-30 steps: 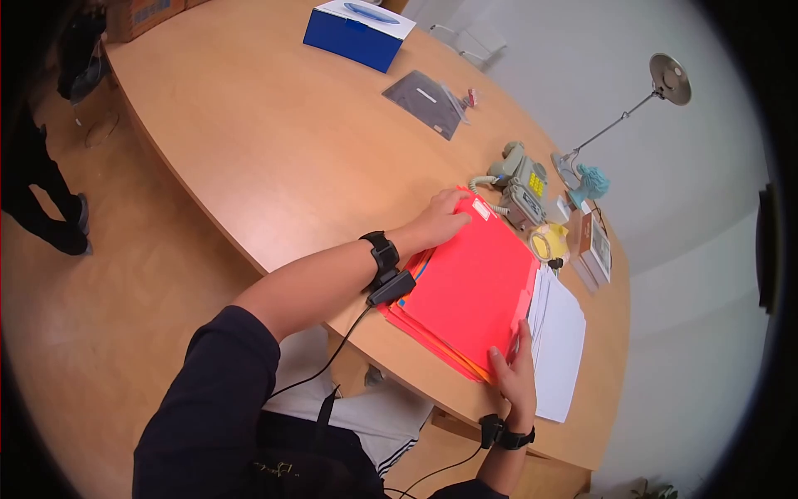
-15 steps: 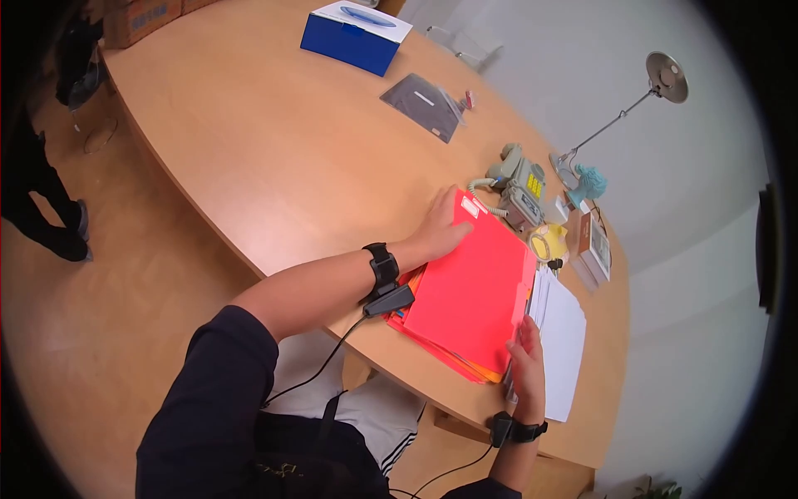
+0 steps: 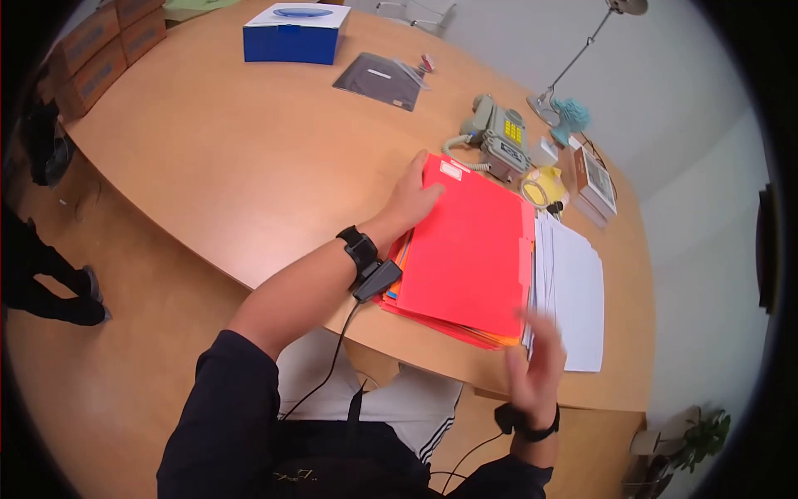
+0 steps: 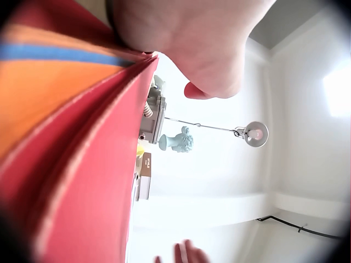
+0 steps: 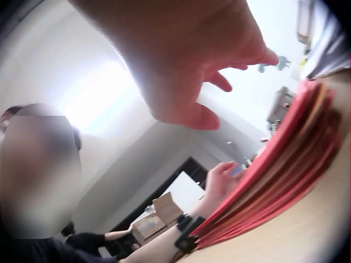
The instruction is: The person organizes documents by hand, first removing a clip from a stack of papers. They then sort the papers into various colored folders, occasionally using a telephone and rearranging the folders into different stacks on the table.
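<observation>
A stack of red folders point(image 3: 474, 249), with orange and blue edges among them, lies on the table in front of the person. At its far left corner the left hand point(image 3: 407, 198) grips the edge, thumb on the top cover. The left wrist view shows this hand point(image 4: 192, 44) against the folders' edges point(image 4: 98, 153). The right hand point(image 3: 539, 366) is raised near the stack's lower right corner, blurred, fingers apart and holding nothing. In the right wrist view that hand point(image 5: 181, 66) hangs above the stack point(image 5: 263, 181), not touching it.
White papers point(image 3: 578, 291) lie right of the folders. Beyond are a telephone point(image 3: 503, 141), a yellow object point(image 3: 544, 185), books point(image 3: 594, 183), a blue bust point(image 3: 569, 121) and a lamp. Farther off lie a dark sleeve point(image 3: 378, 81) and a blue box point(image 3: 291, 43).
The right hand has come away from the folders' right edge and is lifted, fingers spread. The left hand has stayed at the far left corner. The head view has shifted.
</observation>
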Action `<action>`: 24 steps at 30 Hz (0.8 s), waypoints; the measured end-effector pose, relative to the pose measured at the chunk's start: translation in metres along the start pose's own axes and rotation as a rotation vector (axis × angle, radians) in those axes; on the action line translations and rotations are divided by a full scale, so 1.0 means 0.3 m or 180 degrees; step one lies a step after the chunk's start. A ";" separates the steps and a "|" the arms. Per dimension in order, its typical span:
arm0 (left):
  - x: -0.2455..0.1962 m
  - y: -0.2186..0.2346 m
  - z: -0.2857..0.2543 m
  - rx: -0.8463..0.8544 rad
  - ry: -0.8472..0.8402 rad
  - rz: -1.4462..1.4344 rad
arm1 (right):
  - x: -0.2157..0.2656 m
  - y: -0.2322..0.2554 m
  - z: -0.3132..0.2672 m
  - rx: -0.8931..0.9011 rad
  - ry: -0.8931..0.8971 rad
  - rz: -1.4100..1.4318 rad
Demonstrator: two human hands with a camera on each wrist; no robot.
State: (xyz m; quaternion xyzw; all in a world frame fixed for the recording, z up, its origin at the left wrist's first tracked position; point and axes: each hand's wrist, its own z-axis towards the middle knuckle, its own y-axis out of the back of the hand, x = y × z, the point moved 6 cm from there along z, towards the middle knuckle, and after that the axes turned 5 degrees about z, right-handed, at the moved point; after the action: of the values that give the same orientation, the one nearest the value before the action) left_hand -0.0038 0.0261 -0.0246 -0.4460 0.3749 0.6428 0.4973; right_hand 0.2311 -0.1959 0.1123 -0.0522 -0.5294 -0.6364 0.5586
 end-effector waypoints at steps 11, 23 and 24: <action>-0.006 0.020 -0.003 0.0097 0.0120 -0.0043 | 0.417 -0.057 -0.132 0.1175 0.2906 0.0438; -0.002 0.018 -0.004 0.0110 0.0206 -0.0051 | 0.505 -0.009 0.023 0.0257 0.3105 0.0648; -0.006 0.019 -0.007 0.0111 0.0182 -0.0052 | 0.503 -0.010 0.025 0.0246 0.3096 0.0659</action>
State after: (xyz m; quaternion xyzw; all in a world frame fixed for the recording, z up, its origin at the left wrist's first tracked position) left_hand -0.0088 0.0221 -0.0233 -0.4585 0.3964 0.6191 0.4993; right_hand 0.1690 -0.2899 0.2129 0.2192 -0.2227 -0.5082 0.8025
